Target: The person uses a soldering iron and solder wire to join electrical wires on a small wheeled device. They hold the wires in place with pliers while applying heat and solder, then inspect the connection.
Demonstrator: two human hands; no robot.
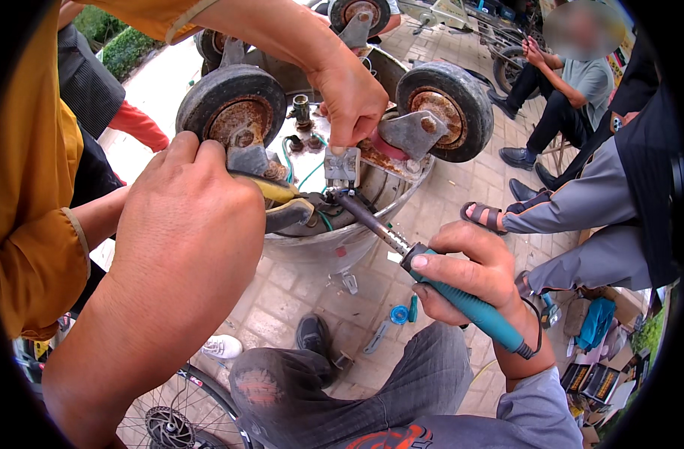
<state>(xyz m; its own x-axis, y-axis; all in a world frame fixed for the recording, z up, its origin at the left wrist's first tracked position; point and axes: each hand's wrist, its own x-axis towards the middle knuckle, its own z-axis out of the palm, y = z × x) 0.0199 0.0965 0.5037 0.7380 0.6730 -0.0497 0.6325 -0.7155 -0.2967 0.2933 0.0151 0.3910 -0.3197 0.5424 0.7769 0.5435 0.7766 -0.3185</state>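
My right hand [473, 273] is wrapped round the teal handle of a soldering iron [461, 303]. The iron's dark tip reaches the jaws of a pair of pliers [286, 213] with yellow and black handles. Those handles are in my left hand [196, 206], whose fingers are closed and mostly turned away. Whatever the jaws pinch is too small to make out. Thin green wires [312, 176] run beside the work point. Just above it, a co-worker's hand [349, 97] from an orange-yellow sleeve presses a small grey metal piece [342, 168]. All this sits over an upturned round silver machine [323, 254].
Rusty caster wheels [443, 112] stick up around the machine's rim, one [233, 112] close to my left hand. A bicycle wheel [173, 419] lies at lower left. Blue tape [399, 314] and a utility knife [377, 338] are on the paving. Several people sit or stand around.
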